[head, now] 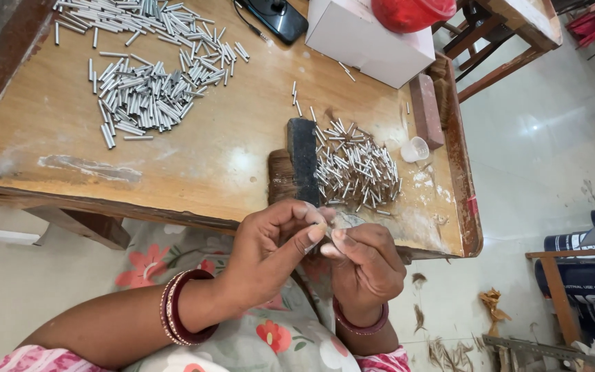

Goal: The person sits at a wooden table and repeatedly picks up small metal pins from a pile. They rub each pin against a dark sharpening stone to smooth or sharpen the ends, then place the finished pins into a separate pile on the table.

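Metal tube (317,234) pinched between left hand (270,251) and right hand (365,265) fingertips; tube pile (356,169) on desk (208,158) at 12 o'clock.

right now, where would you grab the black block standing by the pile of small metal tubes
Grip the black block by its two long side faces near the top, coming from above. It stands narrow on the wooden table, with the small metal tubes crowding its right side, so low on that side looks awkward. Both hands are busy.

I see short, shiny silver metal tubes (356,169) heaped on a glossy, worn brown wooden table (208,148). My lap wears soft, matt floral cloth (284,331).
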